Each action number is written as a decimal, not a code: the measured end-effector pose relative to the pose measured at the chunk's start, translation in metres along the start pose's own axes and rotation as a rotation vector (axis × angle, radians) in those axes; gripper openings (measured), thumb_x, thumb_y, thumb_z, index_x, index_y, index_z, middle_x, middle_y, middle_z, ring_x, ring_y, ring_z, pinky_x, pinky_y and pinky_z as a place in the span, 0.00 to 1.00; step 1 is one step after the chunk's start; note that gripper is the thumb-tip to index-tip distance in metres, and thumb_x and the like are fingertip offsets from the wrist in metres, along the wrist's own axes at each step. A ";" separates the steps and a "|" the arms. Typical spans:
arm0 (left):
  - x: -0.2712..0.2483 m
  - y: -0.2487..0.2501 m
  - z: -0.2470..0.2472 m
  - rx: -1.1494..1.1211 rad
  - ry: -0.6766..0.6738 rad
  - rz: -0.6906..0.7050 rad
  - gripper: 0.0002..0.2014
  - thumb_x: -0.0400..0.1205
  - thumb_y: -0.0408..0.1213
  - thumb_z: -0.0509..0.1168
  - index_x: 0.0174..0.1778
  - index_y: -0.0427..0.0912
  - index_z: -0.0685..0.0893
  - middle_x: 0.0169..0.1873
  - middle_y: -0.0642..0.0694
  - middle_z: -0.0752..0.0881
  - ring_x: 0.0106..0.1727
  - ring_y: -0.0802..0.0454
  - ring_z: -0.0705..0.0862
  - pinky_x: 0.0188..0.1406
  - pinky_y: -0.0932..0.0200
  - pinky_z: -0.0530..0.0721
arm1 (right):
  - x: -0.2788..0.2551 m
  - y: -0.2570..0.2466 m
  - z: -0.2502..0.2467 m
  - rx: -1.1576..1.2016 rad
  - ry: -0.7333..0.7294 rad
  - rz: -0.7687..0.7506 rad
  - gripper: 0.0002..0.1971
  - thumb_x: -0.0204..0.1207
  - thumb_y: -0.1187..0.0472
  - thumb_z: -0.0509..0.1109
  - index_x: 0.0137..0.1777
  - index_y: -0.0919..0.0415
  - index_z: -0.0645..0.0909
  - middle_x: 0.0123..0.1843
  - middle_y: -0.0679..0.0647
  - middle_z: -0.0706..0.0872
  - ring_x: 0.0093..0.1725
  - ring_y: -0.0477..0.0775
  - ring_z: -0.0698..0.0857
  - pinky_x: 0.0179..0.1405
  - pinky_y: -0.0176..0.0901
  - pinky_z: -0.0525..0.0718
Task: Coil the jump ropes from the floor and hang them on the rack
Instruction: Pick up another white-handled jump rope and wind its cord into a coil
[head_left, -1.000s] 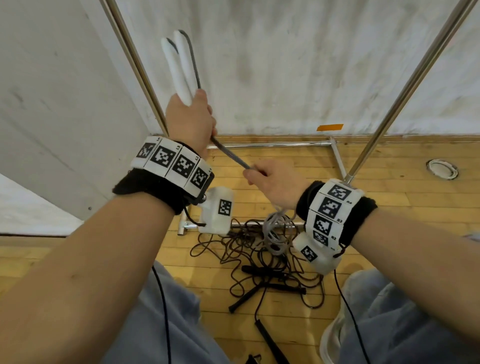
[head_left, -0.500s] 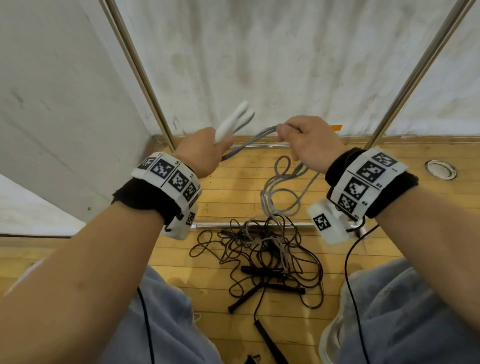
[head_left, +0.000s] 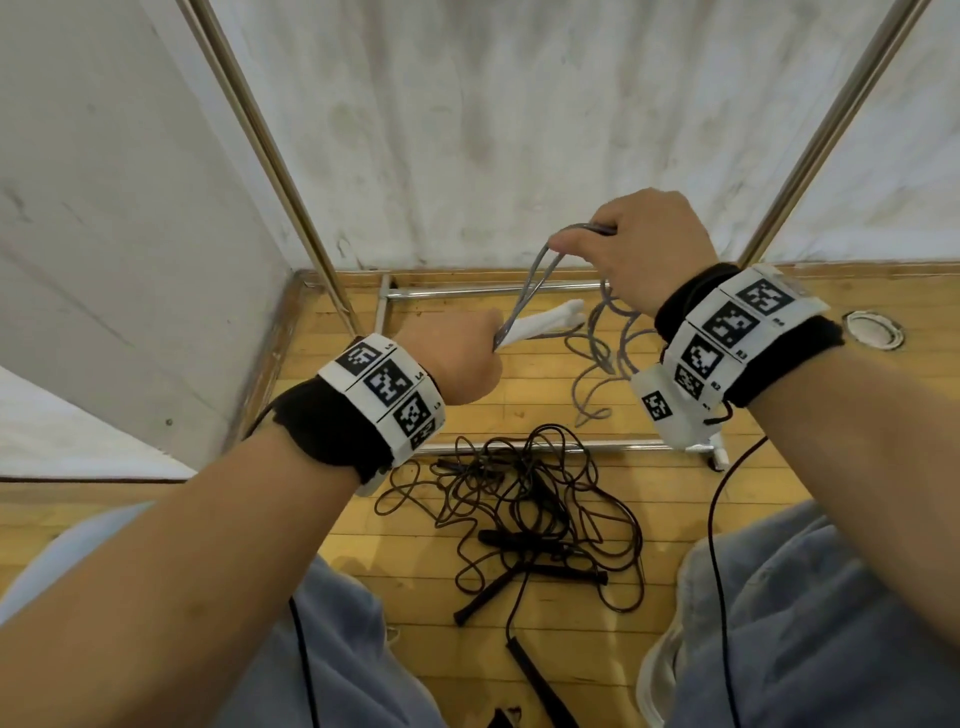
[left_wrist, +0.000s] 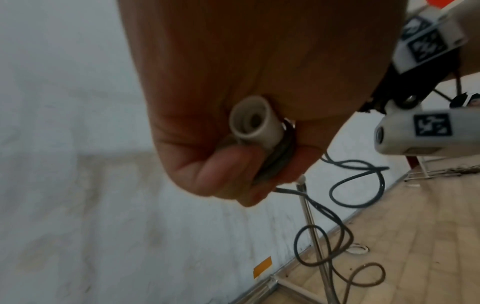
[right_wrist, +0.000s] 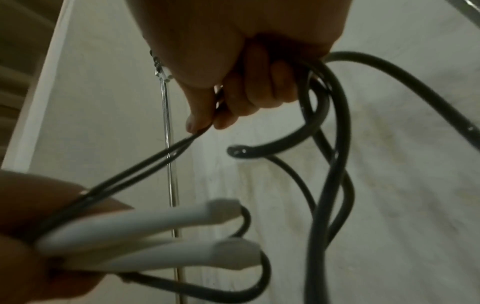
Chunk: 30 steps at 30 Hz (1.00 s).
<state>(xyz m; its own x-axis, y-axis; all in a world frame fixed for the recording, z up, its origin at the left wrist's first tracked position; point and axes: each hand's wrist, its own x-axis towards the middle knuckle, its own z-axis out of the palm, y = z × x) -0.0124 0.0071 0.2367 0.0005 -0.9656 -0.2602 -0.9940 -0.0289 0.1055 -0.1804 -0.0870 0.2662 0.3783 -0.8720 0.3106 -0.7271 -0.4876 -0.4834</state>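
Grey jump rope (head_left: 597, 358) mid-coil, held off the floor: left hand (head_left: 457, 358) fists both white handles (head_left: 540, 325) as anchor, right hand (head_left: 641, 249) up right pinches doubled cord, slack dangling. Black ropes (head_left: 524, 509) tangled on near floor, by rack base bar (head_left: 597, 445).

A gym-like room is showing itself here: wooden strip floor (head_left: 519, 395), scuffed white walls (head_left: 493, 130), a chrome rack (head_left: 291, 197), tangled black jump ropes (head_left: 524, 514) lying about

Glossy grey rope (head_left: 587, 364), matt white handles (head_left: 540, 326), shiny metal rack (head_left: 291, 197), varnished wood floor (head_left: 727, 493)
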 end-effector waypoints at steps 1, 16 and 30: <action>-0.002 0.000 -0.001 0.004 -0.005 0.014 0.08 0.83 0.38 0.55 0.57 0.48 0.73 0.38 0.48 0.80 0.36 0.50 0.79 0.28 0.56 0.69 | 0.001 0.003 0.000 0.005 -0.020 0.014 0.30 0.70 0.35 0.68 0.26 0.66 0.75 0.22 0.56 0.68 0.26 0.57 0.68 0.27 0.47 0.67; -0.024 -0.007 -0.043 -1.184 0.178 0.063 0.10 0.76 0.23 0.63 0.46 0.41 0.75 0.34 0.41 0.73 0.25 0.55 0.68 0.21 0.63 0.66 | -0.001 0.011 0.021 0.547 -0.285 0.129 0.16 0.82 0.50 0.62 0.32 0.51 0.79 0.20 0.42 0.72 0.21 0.45 0.68 0.24 0.37 0.67; 0.000 -0.024 -0.029 -0.904 0.526 -0.185 0.07 0.83 0.40 0.57 0.54 0.46 0.69 0.36 0.48 0.83 0.27 0.55 0.77 0.23 0.60 0.72 | -0.042 -0.043 0.042 0.230 -0.472 -0.159 0.22 0.83 0.49 0.58 0.28 0.57 0.65 0.25 0.48 0.64 0.23 0.46 0.64 0.23 0.37 0.61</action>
<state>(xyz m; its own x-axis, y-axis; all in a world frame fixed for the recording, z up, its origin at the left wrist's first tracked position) 0.0150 0.0006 0.2620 0.4057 -0.9105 0.0801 -0.5232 -0.1595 0.8371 -0.1409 -0.0314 0.2400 0.7277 -0.6856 0.0193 -0.5159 -0.5656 -0.6434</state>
